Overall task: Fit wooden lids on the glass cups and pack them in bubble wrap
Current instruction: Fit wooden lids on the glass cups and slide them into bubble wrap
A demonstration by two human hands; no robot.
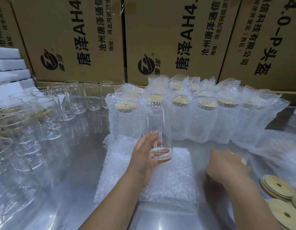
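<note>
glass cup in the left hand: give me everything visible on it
The glass cup is tall, clear and empty, with a thick rounded base. It is held nearly upright above a flat bubble wrap sheet. The left hand grips its lower part, fingers showing through the glass. Whether the wooden lid at its top is its own cannot be told.

Saw a clear glass cup (pixel 158 127), upright, gripped near its base by the left hand (pixel 144 156), above a flat bubble wrap sheet (pixel 173 180) at 6 o'clock. Saw bare cups (pixel 74 100) standing at 9 o'clock, wrapped lidded cups (pixel 207 117) in rows at 1 o'clock. Found round wooden lids (pixel 276 186), each with a small hole, stacked at 4 o'clock; one blurred lid (pixel 243 161) in the fingers of the right hand (pixel 227 165).
</note>
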